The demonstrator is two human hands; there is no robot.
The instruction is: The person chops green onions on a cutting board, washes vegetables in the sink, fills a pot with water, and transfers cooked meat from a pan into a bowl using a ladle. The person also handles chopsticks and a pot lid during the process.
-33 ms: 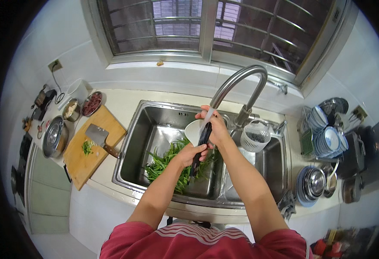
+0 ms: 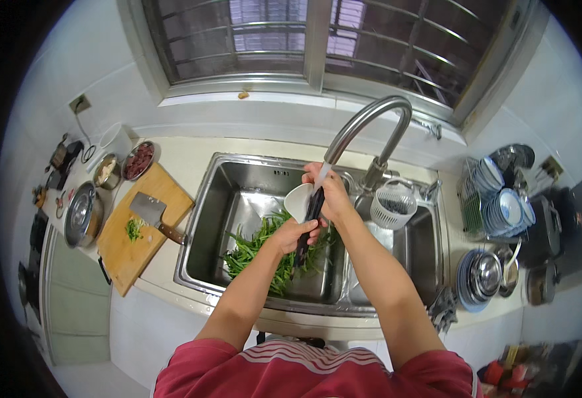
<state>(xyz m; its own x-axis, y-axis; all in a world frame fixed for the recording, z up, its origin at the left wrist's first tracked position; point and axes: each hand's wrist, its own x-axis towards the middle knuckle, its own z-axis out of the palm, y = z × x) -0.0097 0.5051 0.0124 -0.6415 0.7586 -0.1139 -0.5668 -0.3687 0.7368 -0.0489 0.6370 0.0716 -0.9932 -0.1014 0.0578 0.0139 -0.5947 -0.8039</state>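
Note:
Over the left basin of the steel sink (image 2: pixel 201 199), a bundle of long black sticks that look like chopsticks (image 2: pixel 314 207) slants down toward me. My left hand (image 2: pixel 300 233) grips it around the lower part. Higher up, my right hand (image 2: pixel 333 192) is wrapped about its upper end, right beneath the faucet (image 2: pixel 357 129). Water runs from the spout onto that hand and the sticks. A white bowl (image 2: pixel 297 200) shows just left of the bundle, partly hidden. Under my hands, cut green leafy stalks (image 2: pixel 258 255) lie in the basin.
A wooden board (image 2: pixel 122 255) with a cleaver (image 2: pixel 148 208) and chopped greens is on the left counter. Bowls of meat (image 2: pixel 138 161) and pale pieces (image 2: pixel 108 172) stand behind it. A white strainer basket (image 2: pixel 393 207) sits at the right basin. Dishes fill a rack (image 2: pixel 473 212) farther right.
The bundle and both hands stay in nearly the same place, with only a slight shift of the sticks' lower end. The whole view has tilted a little.

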